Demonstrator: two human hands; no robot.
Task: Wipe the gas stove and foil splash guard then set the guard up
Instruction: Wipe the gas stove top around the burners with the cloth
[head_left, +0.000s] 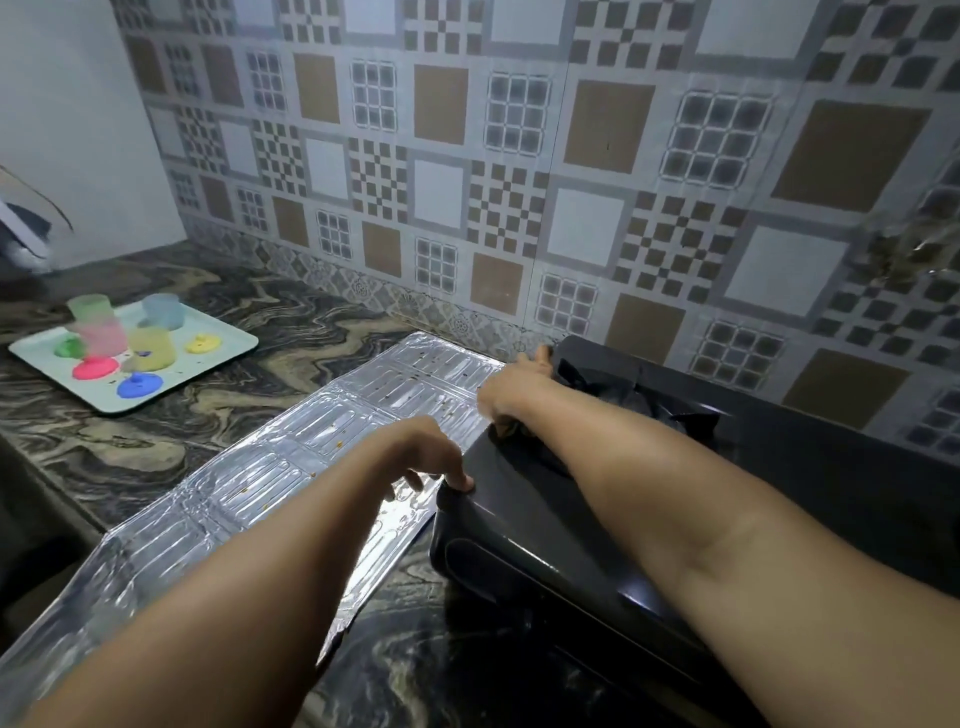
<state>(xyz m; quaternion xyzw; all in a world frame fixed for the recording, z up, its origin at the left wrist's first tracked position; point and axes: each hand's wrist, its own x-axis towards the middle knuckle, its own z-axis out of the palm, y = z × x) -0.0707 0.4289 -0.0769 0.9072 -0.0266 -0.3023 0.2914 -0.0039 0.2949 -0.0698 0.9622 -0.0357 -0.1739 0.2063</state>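
Stove (597, 530): black gas unit on the marbled counter (218, 395), set against the tiled wall (467, 156), apparently tilted or shifted at its left end. Guard (270, 483): foil splash guard, lying flat on the counter just left of the stove, its right edge touching or tucked under the stove's left side; brown specks on its ribbed surface, so wiping is judged not finished there. Left hand (426, 457): fingers curled down, fingertips pressing the stove's near left corner, likely to steady or lift it; whether it truly grips the edge cannot be told. Right hand (511, 389): reaching across the stove top to the far left burner area, fingers curled over something dark, perhaps a cloth or the pan support; which one cannot be told. Both arms cross the frame, hiding much of the stove top. Tray (228, 340): pale, well apart at far left, holding coloured cups (150, 345) and loose lids (139, 385), seemingly parked clear of the work. Guard not yet standing; setting it up judged still ahead.
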